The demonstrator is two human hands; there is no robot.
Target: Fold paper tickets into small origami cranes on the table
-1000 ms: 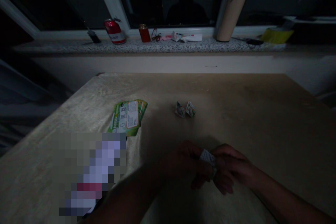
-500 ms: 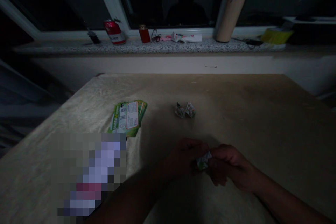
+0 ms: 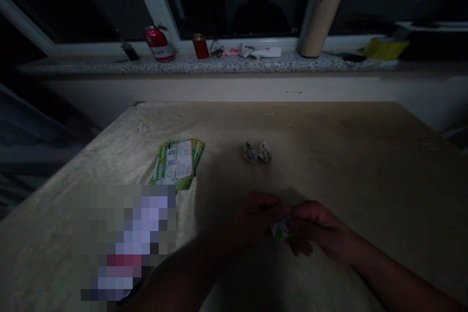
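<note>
Between my fingers is a small folded piece of green-and-white printed paper (image 3: 281, 230). My left hand (image 3: 260, 215) pinches its upper left part, and my right hand (image 3: 319, 226) grips it from the right with thumb and forefinger. Dim light hides part of the left fingers and the paper's exact shape. Beyond my hands, two small folded paper pieces (image 3: 250, 152) stand side by side on the table. To the left lies a fanned stack of green printed leaflets (image 3: 179, 161), apart from both hands.
A blurred-out, pixelated object (image 3: 146, 224) lies on the table (image 3: 351, 156) at the left. On the granite windowsill (image 3: 234, 64) stand a red can (image 3: 158, 44), a small red container (image 3: 200, 46), a cardboard tube (image 3: 323, 14) and a yellow item (image 3: 385, 49).
The paper in my hands has turned slightly, showing more of its green print, and the right fingers have shifted a little. The two folded pieces and the leaflets stay put.
</note>
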